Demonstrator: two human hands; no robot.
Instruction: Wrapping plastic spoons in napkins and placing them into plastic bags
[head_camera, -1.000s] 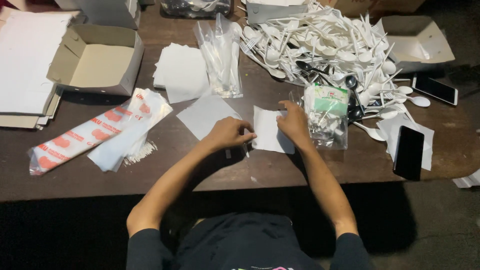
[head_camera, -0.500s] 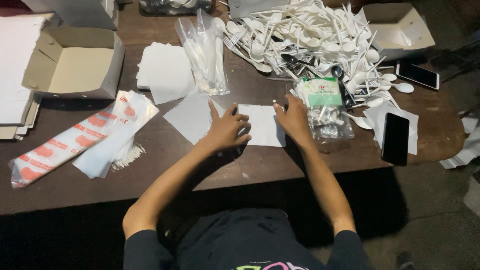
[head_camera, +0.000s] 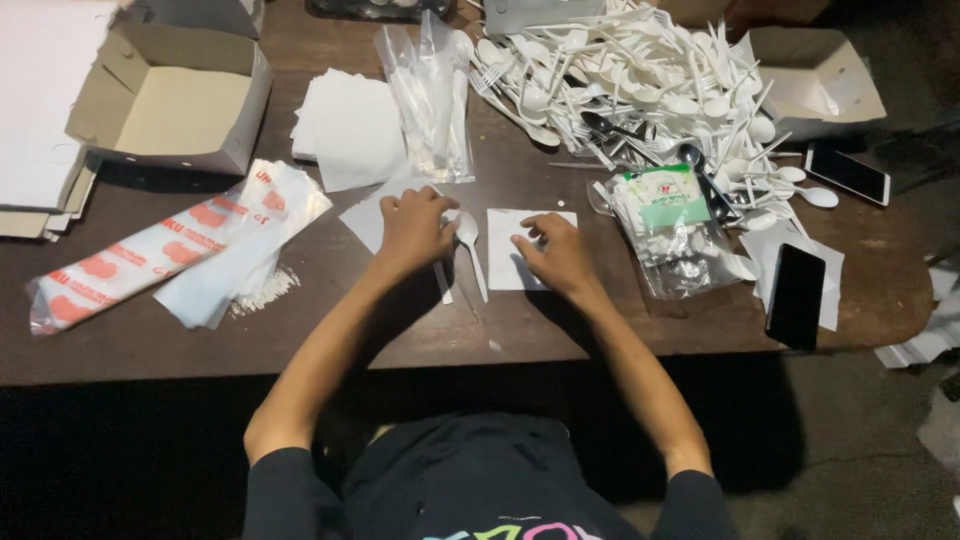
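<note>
Fingers of the left hand (head_camera: 412, 232) are curled together over a white plastic spoon (head_camera: 470, 250), its bowl at 12 o'clock and handle toward 6; whether they actually pinch it cannot be told. Right hand (head_camera: 556, 255) lies flat with fingers spread, pressing a white napkin (head_camera: 525, 245) onto the wooden table (head_camera: 560, 330). Napkin sits just at 3 o'clock of the spoon. Judgement: keep the napkin pinned square, lay the spoon centred, fold tight. Loose cutlery heap (head_camera: 640, 70) at 1 o'clock, well apart
</note>
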